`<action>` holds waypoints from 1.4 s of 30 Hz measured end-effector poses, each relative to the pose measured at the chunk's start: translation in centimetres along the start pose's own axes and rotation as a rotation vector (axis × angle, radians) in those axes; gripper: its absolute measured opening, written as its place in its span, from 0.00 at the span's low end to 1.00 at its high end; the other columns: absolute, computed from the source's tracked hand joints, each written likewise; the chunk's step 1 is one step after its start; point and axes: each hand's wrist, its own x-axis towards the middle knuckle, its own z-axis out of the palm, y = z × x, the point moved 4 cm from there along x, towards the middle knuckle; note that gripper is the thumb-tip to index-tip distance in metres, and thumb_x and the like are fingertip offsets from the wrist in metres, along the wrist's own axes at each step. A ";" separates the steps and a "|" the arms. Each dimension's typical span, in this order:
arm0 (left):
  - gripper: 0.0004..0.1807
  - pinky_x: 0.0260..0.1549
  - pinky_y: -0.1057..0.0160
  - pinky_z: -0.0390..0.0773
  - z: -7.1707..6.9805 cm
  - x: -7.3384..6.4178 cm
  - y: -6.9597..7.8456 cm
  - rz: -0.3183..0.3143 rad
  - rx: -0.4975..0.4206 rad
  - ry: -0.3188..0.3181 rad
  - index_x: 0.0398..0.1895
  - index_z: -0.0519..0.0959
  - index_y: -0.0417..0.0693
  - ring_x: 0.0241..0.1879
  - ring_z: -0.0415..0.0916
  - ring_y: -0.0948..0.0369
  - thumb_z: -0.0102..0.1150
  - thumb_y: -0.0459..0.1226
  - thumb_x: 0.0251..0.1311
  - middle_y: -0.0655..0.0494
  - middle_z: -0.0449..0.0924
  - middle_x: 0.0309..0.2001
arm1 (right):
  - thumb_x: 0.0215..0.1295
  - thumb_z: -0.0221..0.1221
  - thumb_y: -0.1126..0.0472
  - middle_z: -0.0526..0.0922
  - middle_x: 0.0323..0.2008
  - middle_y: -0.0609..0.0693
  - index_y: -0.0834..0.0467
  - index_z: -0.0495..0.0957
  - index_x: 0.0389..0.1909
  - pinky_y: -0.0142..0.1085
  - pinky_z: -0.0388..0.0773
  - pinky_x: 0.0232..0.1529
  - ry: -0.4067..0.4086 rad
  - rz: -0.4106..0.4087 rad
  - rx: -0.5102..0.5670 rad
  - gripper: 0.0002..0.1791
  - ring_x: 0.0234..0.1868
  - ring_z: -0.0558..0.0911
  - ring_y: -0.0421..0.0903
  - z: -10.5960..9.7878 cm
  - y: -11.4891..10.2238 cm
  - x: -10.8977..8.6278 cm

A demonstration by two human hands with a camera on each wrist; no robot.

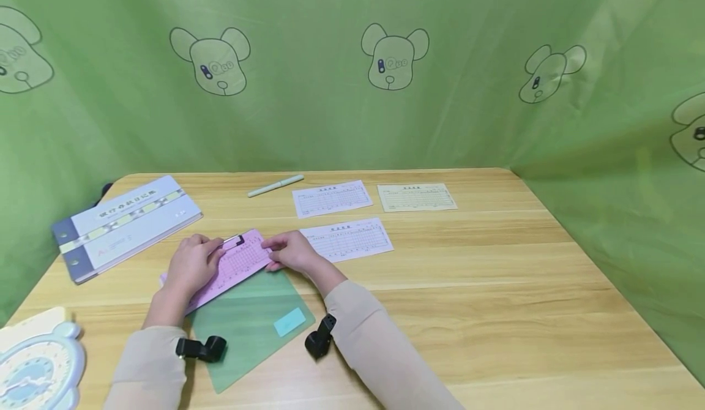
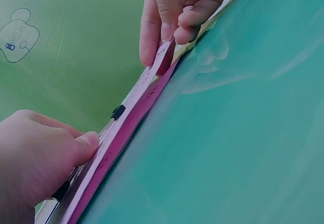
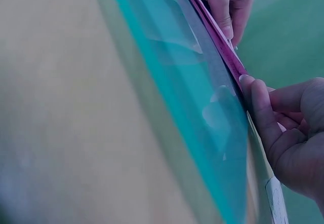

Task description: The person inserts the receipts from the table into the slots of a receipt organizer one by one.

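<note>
A translucent green folder [image 1: 242, 330] lies at an angle on the table, a light-blue label [image 1: 289, 322] near its front right. Pink printed forms [image 1: 242, 260] lie along its upper left edge, by a metal clip [image 1: 231, 242] with black ends. My left hand [image 1: 191, 263] pinches the clip, thumb on top in the left wrist view. Across from it, my right hand [image 1: 292, 252] pinches the edge of a pink form between thumb and fingers. In the left wrist view a gap shows between the upper and lower pink layers [image 2: 136, 110] near the right hand's fingertips.
White printed forms [image 1: 333, 198] and a yellowish form [image 1: 417, 197] lie at the back, another white form [image 1: 352, 238] beside my right hand. A pale green pen [image 1: 275, 186] is behind. At left are a blue-grey ledger [image 1: 126, 223] and a bear-shaped clock [image 1: 41, 367]. Green curtains surround the table.
</note>
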 end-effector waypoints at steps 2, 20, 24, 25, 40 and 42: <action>0.16 0.40 0.47 0.63 0.0 0.0 0.0 0.001 0.000 -0.002 0.46 0.74 0.35 0.38 0.65 0.43 0.50 0.36 0.55 0.36 0.70 0.37 | 0.51 0.51 0.80 0.76 0.30 0.54 0.68 0.75 0.42 0.32 0.76 0.25 0.000 0.001 0.005 0.16 0.18 0.77 0.45 0.0 0.0 0.0; 0.17 0.41 0.47 0.63 0.0 0.0 0.1 -0.006 -0.005 -0.009 0.46 0.73 0.35 0.39 0.64 0.43 0.51 0.36 0.55 0.36 0.69 0.38 | 0.52 0.51 0.79 0.77 0.30 0.53 0.67 0.75 0.43 0.32 0.76 0.24 0.006 -0.014 0.003 0.16 0.17 0.77 0.44 0.2 -0.1 0.1; 0.18 0.41 0.47 0.63 0.0 0.0 0.2 -0.017 -0.011 -0.018 0.47 0.73 0.36 0.40 0.64 0.44 0.51 0.37 0.56 0.37 0.69 0.38 | 0.52 0.51 0.78 0.77 0.32 0.53 0.67 0.74 0.45 0.33 0.76 0.24 -0.008 -0.040 0.006 0.17 0.18 0.77 0.44 0.0 -0.1 -0.3; 0.18 0.41 0.47 0.62 0.1 0.0 0.2 -0.021 -0.016 -0.020 0.47 0.73 0.36 0.40 0.64 0.44 0.51 0.37 0.56 0.37 0.69 0.38 | 0.53 0.52 0.77 0.77 0.32 0.53 0.67 0.73 0.45 0.33 0.76 0.24 -0.013 -0.049 0.003 0.17 0.18 0.77 0.44 -0.1 -0.1 -0.4; 0.18 0.41 0.47 0.62 -0.1 -0.1 -0.1 -0.042 -0.061 0.004 0.47 0.73 0.34 0.40 0.64 0.45 0.51 0.37 0.56 0.37 0.70 0.38 | 0.54 0.56 0.70 0.77 0.35 0.59 0.68 0.72 0.47 0.36 0.76 0.28 -0.033 -0.102 -0.065 0.17 0.25 0.78 0.49 -4.1 -0.9 -2.9; 0.18 0.40 0.48 0.63 0.0 -0.1 -0.1 -0.042 -0.062 0.007 0.47 0.73 0.35 0.39 0.64 0.45 0.51 0.37 0.56 0.38 0.70 0.38 | 0.54 0.56 0.70 0.76 0.36 0.60 0.68 0.71 0.47 0.37 0.76 0.29 -0.042 -0.121 -0.076 0.18 0.27 0.78 0.50 -4.9 -0.9 -3.2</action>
